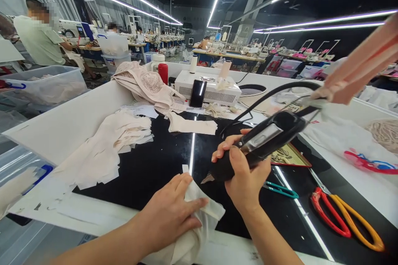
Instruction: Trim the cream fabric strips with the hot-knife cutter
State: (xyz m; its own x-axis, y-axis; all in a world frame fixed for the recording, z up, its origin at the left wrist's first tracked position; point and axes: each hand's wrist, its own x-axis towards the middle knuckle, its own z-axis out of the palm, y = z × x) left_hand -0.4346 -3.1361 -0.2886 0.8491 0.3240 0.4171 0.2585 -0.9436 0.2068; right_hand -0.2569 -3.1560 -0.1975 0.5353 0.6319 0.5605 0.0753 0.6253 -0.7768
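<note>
My left hand (172, 209) grips a cream fabric piece (213, 207) at the front edge of the glossy black work surface (149, 174). Fingers and thumb lie over the cloth, and its lower part hangs toward me. In my right hand (248, 178) is a black corded hand tool (273, 132) with a pointed metal tip, tilted down to the left. That tip is just above the black surface, right of the fabric and apart from it. A pink cloth strip (357, 70) is tied near the tool's cord end.
Fabric pieces are stacked (105, 145) at left, with lace bra cups (146, 83) behind. A phone (198, 93) leans on a white vented box (208, 87). At right lie scissors (338, 211), teal thread snips (284, 189) and a tray (292, 155). A person (40, 39) sits at far left.
</note>
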